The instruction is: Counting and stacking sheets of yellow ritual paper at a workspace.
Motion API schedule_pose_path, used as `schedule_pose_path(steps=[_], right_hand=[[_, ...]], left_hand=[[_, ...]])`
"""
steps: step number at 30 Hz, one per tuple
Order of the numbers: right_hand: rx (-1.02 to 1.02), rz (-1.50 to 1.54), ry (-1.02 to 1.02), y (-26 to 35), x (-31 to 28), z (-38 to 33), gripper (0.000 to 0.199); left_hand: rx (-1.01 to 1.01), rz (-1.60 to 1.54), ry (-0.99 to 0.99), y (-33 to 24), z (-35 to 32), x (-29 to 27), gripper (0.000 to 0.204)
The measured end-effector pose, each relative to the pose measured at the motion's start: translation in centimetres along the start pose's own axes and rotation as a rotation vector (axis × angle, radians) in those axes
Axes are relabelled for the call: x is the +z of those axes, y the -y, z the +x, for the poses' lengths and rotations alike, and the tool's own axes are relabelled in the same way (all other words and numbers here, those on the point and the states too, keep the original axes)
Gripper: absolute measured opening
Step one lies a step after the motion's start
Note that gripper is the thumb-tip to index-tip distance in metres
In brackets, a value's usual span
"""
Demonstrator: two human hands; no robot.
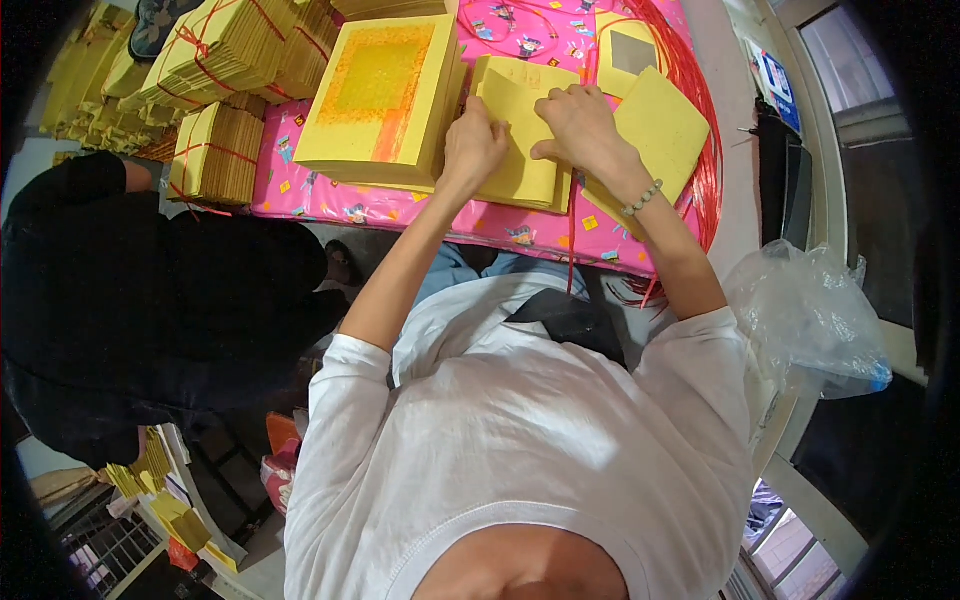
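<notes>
A folded stack of yellow paper (525,185) lies before me on a pink patterned table cover (350,205). My left hand (477,145) is closed at its left edge, fingers curled against the sheets. On its upper right part rests my right hand (588,130), fingers bent and thumb spread apart from them, pressing on the paper from above. What lies under both palms is hidden. Left of it stands a thick block of yellow paper (380,85) with an orange and gold print on top. Loose yellow sheets (665,130) lie to the right, near my right wrist.
Red strings (708,170) hang along the table's right side. Bundles of yellow paper (215,150) tied with red string are piled at the far left. A person in black (150,300) stands at my left. A clear plastic bag (810,310) is at my right.
</notes>
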State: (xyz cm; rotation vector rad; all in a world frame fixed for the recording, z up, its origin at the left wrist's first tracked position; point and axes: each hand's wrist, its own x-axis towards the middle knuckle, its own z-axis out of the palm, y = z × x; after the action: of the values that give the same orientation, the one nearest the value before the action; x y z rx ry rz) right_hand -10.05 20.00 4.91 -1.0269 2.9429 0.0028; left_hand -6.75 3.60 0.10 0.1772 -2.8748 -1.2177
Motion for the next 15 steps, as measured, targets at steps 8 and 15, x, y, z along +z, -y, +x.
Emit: schedule_pose_path(steps=[8,15], right_hand=[[-0.019,-0.029,-0.084,0.3,1.4,0.2,0.046],[0.000,-0.022,-0.058,0.5,0.3,-0.3,0.046]], left_hand=[[0.239,0.300,-0.246,-0.8,-1.5,0.4,0.050],[0.508,0.218,-0.278,-1.1,-4.2,-1.6,0.058]])
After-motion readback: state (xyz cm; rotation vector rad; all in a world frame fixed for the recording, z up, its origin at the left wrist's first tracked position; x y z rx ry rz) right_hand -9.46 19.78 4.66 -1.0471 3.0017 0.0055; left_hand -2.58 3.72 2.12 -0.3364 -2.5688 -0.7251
